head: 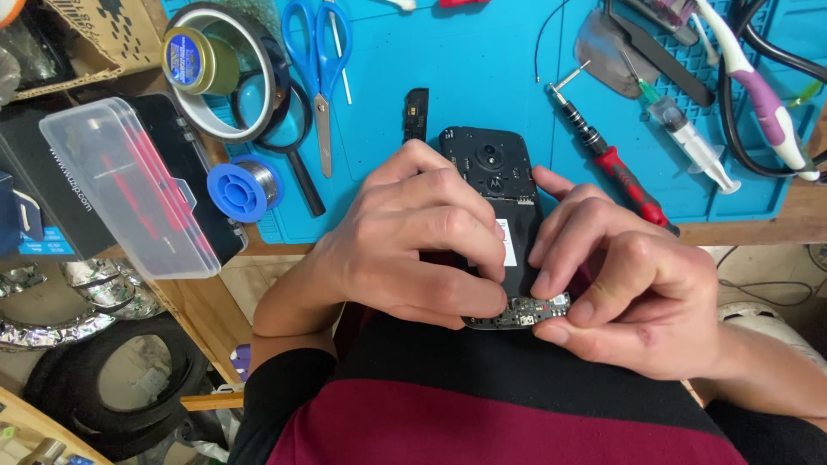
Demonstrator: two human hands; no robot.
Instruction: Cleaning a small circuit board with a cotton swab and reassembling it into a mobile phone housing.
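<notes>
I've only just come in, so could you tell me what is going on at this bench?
A person holds an opened phone with its back cover off in both bare hands, above their lap at the edge of a blue work mat. The left hand grips its side; the right hand pinches at the small circuit board at its lower end. A red-handled screwdriver, a syringe and blue scissors lie on the mat.
</notes>
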